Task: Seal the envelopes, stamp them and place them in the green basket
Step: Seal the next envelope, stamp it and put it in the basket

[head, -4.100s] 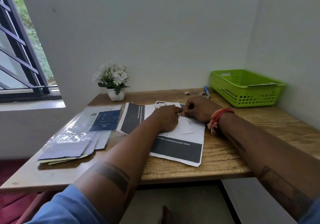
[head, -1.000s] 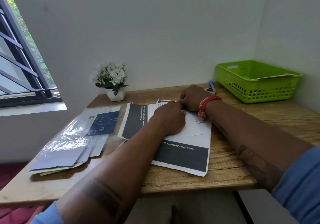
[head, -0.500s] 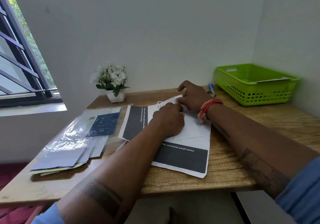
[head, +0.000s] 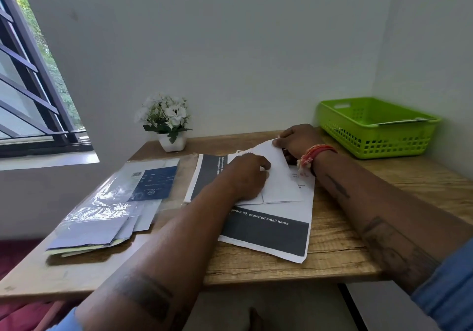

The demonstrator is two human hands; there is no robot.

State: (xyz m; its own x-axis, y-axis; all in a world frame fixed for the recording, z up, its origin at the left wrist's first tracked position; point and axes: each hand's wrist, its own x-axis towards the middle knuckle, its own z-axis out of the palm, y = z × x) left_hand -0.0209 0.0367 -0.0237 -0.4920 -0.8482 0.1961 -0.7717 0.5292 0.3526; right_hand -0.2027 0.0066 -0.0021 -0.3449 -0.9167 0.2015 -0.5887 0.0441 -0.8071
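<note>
Right hand (head: 298,139) pinches envelope (head: 276,177) far corner, lifting it; left hand (head: 249,177) presses it flat-fingered on sheet (head: 268,236), counter (head: 332,254). Risk: crease or sheet dragged along. Basket (head: 378,141) right, apart.

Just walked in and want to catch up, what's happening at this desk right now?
A person is working on a white envelope lying on a printed sheet on the wooden desk. The left hand presses the envelope down while the right hand pinches its far edge, which is lifted off the sheet. A pile of other envelopes under clear plastic waits on the left. The green basket stands at the back right, with something flat resting across its rim.
</note>
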